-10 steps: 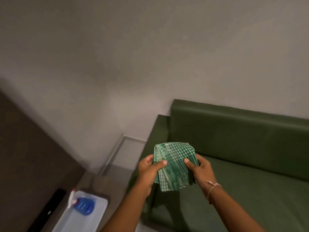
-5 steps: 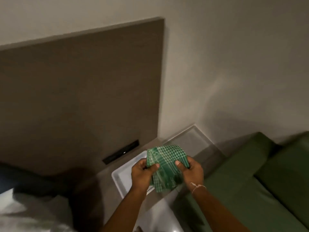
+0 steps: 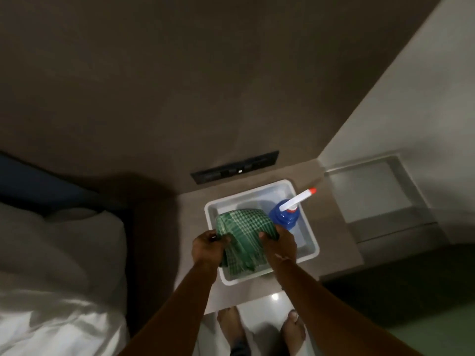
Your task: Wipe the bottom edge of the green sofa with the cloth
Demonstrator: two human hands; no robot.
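Both arms extended forward; left hand (image 3: 207,246) and right hand (image 3: 280,244) pinching green checked cloth (image 3: 243,238) by opposite edges.

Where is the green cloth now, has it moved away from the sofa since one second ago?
Yes. Both hands, left hand and right hand, now hold the green cloth over the white tray, beside the blue bottle, not over the sofa seat.

a bedroom, likely a hotel room, is showing here: a bed with white bedding (image 3: 51,265) is lying against a tall brown headboard panel (image 3: 180,86), a switch plate (image 3: 235,167) sitting above a bedside table (image 3: 334,255)
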